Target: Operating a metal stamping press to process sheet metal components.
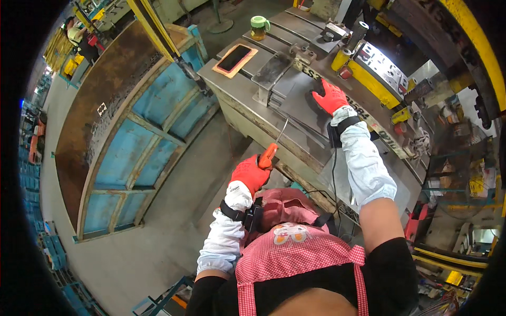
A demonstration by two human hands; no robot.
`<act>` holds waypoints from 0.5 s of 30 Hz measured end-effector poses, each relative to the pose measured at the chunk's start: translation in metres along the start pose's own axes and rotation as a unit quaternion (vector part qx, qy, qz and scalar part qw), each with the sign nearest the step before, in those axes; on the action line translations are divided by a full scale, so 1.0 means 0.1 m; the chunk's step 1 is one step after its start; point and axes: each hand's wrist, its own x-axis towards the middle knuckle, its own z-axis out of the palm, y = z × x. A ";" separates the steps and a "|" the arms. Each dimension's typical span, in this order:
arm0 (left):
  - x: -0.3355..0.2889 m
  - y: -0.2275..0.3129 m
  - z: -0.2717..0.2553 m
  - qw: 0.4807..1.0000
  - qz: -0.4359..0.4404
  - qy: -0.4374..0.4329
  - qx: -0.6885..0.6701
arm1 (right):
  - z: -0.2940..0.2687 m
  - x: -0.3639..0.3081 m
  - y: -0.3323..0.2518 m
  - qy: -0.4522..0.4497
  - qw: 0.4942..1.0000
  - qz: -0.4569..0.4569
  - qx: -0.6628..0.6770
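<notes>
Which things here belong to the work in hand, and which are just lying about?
Apparently in use:
- orange-handled tool, held in the left hand
- flat metal plate beside the right hand

Apparently lying about:
- smartphone on a tan pad
- green-lidded cup

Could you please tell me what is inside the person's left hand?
The left hand holds an orange handle, from which a thin metal rod extends. The hand covers part of the handle, so its full shape cannot be seen.
</notes>
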 end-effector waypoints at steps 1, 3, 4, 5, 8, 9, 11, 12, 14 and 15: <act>0.00 0.01 0.00 1.000 0.004 0.003 0.003 | 0.00 0.00 0.00 -0.001 1.000 0.000 0.003; 0.00 0.03 0.00 1.000 0.003 0.002 -0.001 | 0.00 -0.01 0.01 -0.002 1.000 0.002 0.007; 0.01 0.04 0.00 1.000 -0.002 -0.002 -0.007 | 0.00 0.00 0.01 -0.003 1.000 0.002 0.008; 0.02 0.05 0.00 1.000 -0.006 -0.007 -0.014 | 0.02 0.00 0.02 0.002 1.000 0.001 0.006; 0.03 0.08 0.01 1.000 0.011 0.013 -0.004 | 0.05 0.00 0.04 0.011 1.000 0.000 -0.003; 0.03 0.07 0.02 1.000 0.006 0.008 -0.008 | 0.03 -0.01 0.02 0.009 1.000 -0.001 -0.005; 0.04 0.05 0.01 1.000 -0.003 -0.001 -0.017 | 0.04 -0.03 0.02 0.016 1.000 -0.009 -0.007; 0.04 0.04 0.01 1.000 0.008 0.006 -0.012 | 0.06 -0.04 0.03 0.024 1.000 -0.017 -0.007; 0.03 -0.01 0.02 0.999 0.031 0.020 -0.001 | 0.08 -0.04 0.05 0.035 0.999 -0.026 -0.006; 0.03 -0.02 0.02 0.999 0.030 0.018 -0.004 | 0.09 -0.04 0.08 0.038 0.999 -0.026 -0.005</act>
